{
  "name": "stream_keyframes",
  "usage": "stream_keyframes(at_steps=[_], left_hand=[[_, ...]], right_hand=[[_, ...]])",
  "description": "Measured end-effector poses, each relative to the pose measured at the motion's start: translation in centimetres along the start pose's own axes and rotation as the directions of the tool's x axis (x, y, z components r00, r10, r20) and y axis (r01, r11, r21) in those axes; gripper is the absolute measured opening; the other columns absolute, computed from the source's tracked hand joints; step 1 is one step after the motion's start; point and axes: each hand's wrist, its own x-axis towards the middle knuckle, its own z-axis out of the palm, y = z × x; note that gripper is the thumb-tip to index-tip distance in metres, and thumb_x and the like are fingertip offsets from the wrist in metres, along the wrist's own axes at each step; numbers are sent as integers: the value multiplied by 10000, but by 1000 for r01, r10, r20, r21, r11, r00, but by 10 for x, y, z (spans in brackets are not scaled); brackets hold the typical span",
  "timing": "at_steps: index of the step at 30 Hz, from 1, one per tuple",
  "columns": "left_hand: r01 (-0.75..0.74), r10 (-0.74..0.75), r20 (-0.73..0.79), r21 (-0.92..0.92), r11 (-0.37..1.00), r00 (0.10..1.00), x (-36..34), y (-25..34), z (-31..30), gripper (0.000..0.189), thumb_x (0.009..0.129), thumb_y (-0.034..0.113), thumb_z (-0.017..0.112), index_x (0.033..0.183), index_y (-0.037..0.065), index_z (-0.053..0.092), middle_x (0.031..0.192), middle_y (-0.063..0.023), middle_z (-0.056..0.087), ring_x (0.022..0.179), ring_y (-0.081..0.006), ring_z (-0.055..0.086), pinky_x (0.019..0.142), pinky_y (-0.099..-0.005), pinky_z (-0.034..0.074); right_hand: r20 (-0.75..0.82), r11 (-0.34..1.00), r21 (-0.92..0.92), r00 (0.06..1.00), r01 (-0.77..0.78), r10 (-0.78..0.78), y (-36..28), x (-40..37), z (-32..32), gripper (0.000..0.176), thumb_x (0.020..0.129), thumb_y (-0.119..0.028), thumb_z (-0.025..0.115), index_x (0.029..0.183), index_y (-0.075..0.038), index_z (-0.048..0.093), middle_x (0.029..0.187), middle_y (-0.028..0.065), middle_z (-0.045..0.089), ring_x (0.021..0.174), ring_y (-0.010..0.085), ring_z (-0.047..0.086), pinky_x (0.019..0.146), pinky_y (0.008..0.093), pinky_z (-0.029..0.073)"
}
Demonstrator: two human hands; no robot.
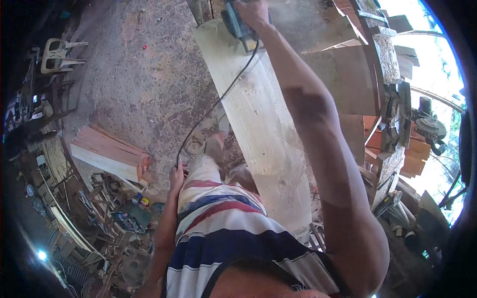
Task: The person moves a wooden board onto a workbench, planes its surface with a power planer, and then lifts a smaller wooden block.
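A corded handheld power tool, blue-green, sits on the far end of a long, pale wooden board, at the top edge of the view. The right hand reaches out to it at full arm's length, with its fingers closed over the top of the tool; the fingertips are partly cut off by the frame. A dark power cord runs from the tool across the board's left edge and down to the left hand, low beside the person's hip, whose fingers look loosely curled around it.

The board slants down the middle of the view, passing just right of the person's striped tank top. To the left, a fanned stack of reddish and pale planks lies on the speckled floor, with a pale plastic chair farther up. At right, reddish-orange boards lie near bright daylight.
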Motion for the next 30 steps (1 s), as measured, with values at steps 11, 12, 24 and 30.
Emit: stream_keyframes(at_steps=[11,12,24,30], left_hand=[[-219,173,-305,-124,968,937,91,-9,-76,382,1106,377,574,1123,32,736,896,-132,778,728,-219,732,695,-383,575],[-242,238,-342,32,970,909,73,18,-79,334,1101,342,593,1138,38,729,922,-133,782,768,-236,745,721,-397,581],[-624,598,-263,-22,781,757,6,104,12,381,1161,328,481,1419,74,600,1236,-168,725,1076,-294,711,959,-417,544],[-599,504,-367,-212,772,781,19,139,10,502,1152,420,375,1409,32,561,1319,-164,693,1158,-282,669,1040,-435,504]], right_hand=[[121,976,185,988,-118,97,-4,-239,-117,410,1001,-223,732,1335,15,728,1271,180,784,1179,265,737,1028,389,557],[33,969,186,986,-165,162,20,-299,-125,401,979,-144,765,1343,18,721,1280,150,779,1207,244,714,1058,401,548],[133,849,-72,838,-524,529,27,-563,-237,525,1002,-128,745,1503,-36,614,1370,204,742,1281,261,711,1103,376,536],[27,941,108,947,-322,321,35,-410,-175,489,949,-181,781,1403,-29,680,1175,259,786,1141,363,775,988,428,591]])
